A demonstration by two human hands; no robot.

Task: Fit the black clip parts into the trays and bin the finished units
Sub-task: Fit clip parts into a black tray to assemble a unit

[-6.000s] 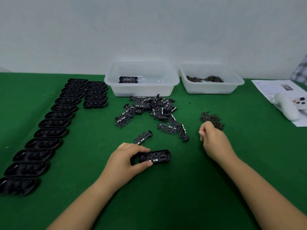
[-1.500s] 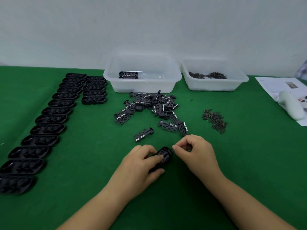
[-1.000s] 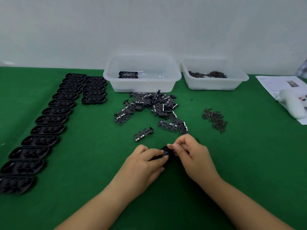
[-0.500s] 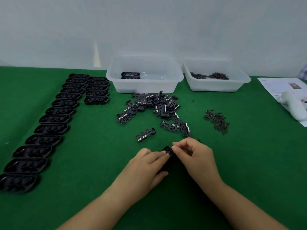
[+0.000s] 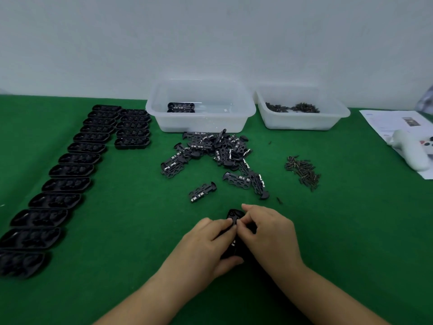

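A black tray unit (image 5: pixel 233 215) lies on the green table near the front centre, mostly hidden under both hands. My left hand (image 5: pixel 208 245) grips its near end and side. My right hand (image 5: pixel 267 231) pinches at the unit's top with thumb and forefinger; what is between the fingertips is too small to tell. A pile of black clip parts (image 5: pixel 218 148) lies behind the hands, with one single clip part (image 5: pixel 202 192) closer. Empty black trays (image 5: pixel 70 170) run in rows on the left. The clear bin (image 5: pixel 201 113) holds a finished unit (image 5: pixel 181 107).
A second clear bin (image 5: pixel 302 118) at the back right holds small dark screws. A loose heap of the same screws (image 5: pixel 303 172) lies right of the clip pile. A white handheld device (image 5: pixel 410 152) rests on a paper sheet (image 5: pixel 393 120) at the right edge.
Six seconds ago my right hand was at the screw heap; it came to the unit held by my left hand. Over the last second both hands closed tighter over it and turned it end-on.
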